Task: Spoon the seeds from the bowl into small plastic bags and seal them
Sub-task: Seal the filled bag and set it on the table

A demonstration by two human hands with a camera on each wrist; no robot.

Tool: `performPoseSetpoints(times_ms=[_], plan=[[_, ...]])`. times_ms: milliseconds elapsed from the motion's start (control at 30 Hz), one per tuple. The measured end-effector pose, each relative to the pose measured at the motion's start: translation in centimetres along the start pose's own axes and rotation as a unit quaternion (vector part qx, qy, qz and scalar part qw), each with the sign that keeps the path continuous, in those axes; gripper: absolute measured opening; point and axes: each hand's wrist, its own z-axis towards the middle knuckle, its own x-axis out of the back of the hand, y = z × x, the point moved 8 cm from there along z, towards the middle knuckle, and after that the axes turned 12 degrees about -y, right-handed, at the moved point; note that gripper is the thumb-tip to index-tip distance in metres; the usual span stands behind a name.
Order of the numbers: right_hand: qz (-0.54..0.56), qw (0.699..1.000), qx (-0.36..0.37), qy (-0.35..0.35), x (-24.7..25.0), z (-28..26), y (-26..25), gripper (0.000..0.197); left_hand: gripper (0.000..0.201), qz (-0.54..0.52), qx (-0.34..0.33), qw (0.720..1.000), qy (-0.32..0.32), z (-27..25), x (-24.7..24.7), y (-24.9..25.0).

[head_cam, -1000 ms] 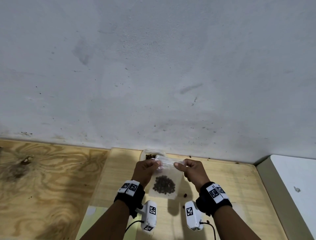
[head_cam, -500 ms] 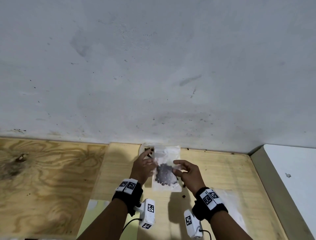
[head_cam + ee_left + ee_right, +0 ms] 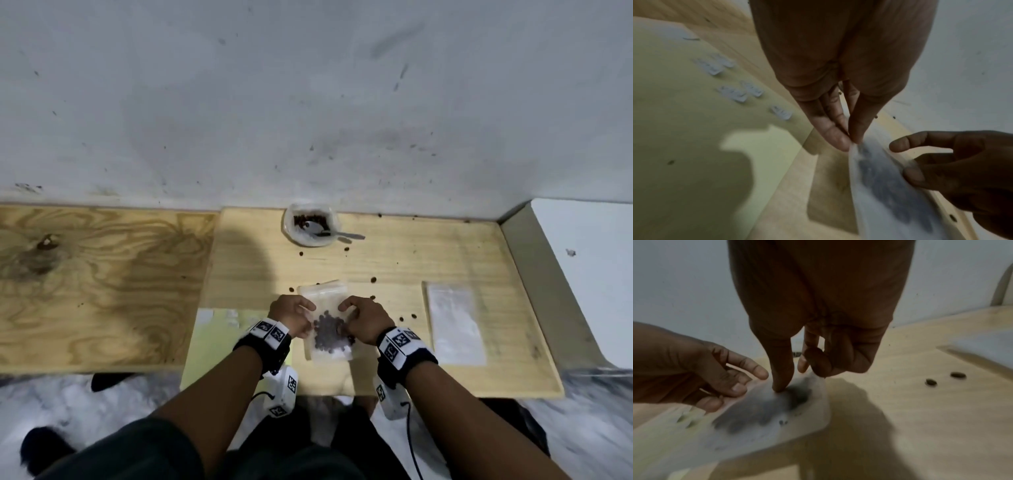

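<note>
A small clear plastic bag [image 3: 323, 298] with dark seeds [image 3: 327, 334] in its lower half is held flat, low over the light wooden table [image 3: 411, 267]. My left hand [image 3: 298, 313] pinches its left edge between thumb and fingertips [image 3: 840, 141]. On the right side, my right hand [image 3: 356, 315] grips it, thumb [image 3: 780, 386] pressing on top and fingers curled beneath. The bag [image 3: 879, 186] [image 3: 760, 415] is blurred in both wrist views. The white bowl [image 3: 310, 224] of seeds stands by the wall with a metal spoon [image 3: 339, 235] resting in it.
A stack of empty clear bags [image 3: 455, 325] lies to the right. Loose seeds [image 3: 373, 280] [image 3: 931, 382] are scattered on the table. A pale green sheet [image 3: 222, 346] with small white labels [image 3: 735, 94] lies to the left. The wall [image 3: 308, 102] is just behind the bowl.
Both hands brought the bag down from in front of the wall to just over the table and shifted from its top edge to its sides. The head view tilted down, revealing the bowl.
</note>
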Motion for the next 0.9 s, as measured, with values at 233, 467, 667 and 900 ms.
performPoseSetpoints(times_ms=[233,467,667,900], plan=[[-0.032,0.999,-0.027,0.011,-1.3,0.5,0.8,0.035,0.040,0.050,0.000,0.997,0.050,1.2,-0.1,-1.8],[-0.151,0.987,-0.031,0.045,-1.8,0.2,0.9,0.043,0.029,0.138,0.014,0.989,0.052,2.3,-0.5,-2.3],[-0.065,0.994,-0.011,0.091,1.3,-0.9,2.3,0.038,0.024,0.208,-0.008,0.973,0.095,2.6,-0.6,1.4],[0.068,0.974,-0.088,0.198,11.0,-4.5,12.2,0.028,0.015,0.092,-0.046,0.994,-0.037,4.8,-9.4,8.0]])
